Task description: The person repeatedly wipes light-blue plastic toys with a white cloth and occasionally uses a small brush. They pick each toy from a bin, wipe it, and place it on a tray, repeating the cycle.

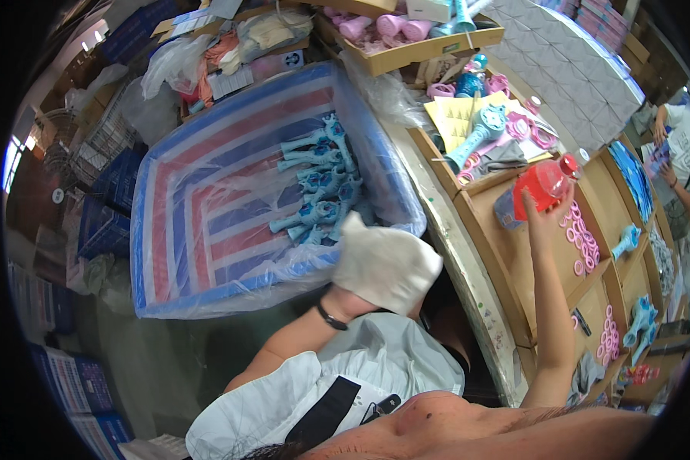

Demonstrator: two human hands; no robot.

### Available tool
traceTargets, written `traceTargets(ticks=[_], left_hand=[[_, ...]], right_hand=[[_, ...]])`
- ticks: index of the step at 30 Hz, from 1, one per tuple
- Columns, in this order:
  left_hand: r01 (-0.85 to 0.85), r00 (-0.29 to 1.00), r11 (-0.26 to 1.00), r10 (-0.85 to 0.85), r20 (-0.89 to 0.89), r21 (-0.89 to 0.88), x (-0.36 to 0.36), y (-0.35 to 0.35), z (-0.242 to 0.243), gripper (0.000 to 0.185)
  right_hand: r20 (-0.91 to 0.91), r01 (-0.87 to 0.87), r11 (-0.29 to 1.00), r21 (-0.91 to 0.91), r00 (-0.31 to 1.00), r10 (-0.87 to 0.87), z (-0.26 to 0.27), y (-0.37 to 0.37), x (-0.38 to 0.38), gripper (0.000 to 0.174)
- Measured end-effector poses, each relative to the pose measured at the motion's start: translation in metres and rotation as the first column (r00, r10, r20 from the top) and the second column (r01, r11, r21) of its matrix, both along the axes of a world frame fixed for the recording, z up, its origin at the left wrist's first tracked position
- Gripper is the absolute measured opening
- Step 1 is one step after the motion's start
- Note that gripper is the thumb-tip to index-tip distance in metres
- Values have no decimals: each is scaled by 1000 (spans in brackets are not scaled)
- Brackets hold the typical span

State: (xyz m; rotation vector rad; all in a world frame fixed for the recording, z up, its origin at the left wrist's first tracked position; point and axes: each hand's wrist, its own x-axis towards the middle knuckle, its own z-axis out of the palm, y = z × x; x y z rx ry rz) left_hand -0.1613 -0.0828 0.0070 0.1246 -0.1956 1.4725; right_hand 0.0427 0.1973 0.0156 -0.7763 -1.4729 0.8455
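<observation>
My left hand (351, 301), with a black band at the wrist, grips a whitish cloth (388, 267), slightly blurred. The cloth hides most of the fingers and overlaps the near right corner of a striped, plastic-lined bin (175, 230). Inside that bin, several light-blue plastic toy pieces (322, 198) with darker blue details lie heaped at the right. Over the workbench, my right hand (546, 215) is wrapped around a plastic bottle (543, 187) with a red cap and red wrap. The bottle is tilted above a cardboard tray (503, 259), beside pink rings (581, 238).
An open cardboard box (437, 49) of pink and blue parts stands at the back. Yellow sheets (451, 123) and a blue toy wand (480, 135) lie on the bench. Blue crates (106, 227) are stacked at left. Another person (675, 149) is at the far right.
</observation>
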Motion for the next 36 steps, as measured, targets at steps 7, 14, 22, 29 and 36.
traceTargets(ticks=[7, 14, 22, 29, 36], left_hand=[[-597, 786, 802, 590, -184, 20, -186, -75, -26, 74], [-771, 633, 614, 711, -307, -168, -230, -87, -35, 74], [-796, 605, 567, 726, -327, -212, -228, -81, -27, 73], [-752, 652, 557, 709, -269, -353, -230, -79, -21, 79], [-811, 585, 507, 720, -373, -294, -237, -77, -21, 81]], right_hand=[[444, 44, 841, 540, 834, -328, 25, -56, -12, 70], [900, -890, 338, 305, 385, 203, 11, -104, -206, 20], [923, -863, 361, -353, -384, -15, -173, -133, -391, 28], [852, -757, 443, -480, -523, 31, -279, -153, -414, 28], [926, -884, 313, -346, -269, 263, -282, -149, -413, 22]])
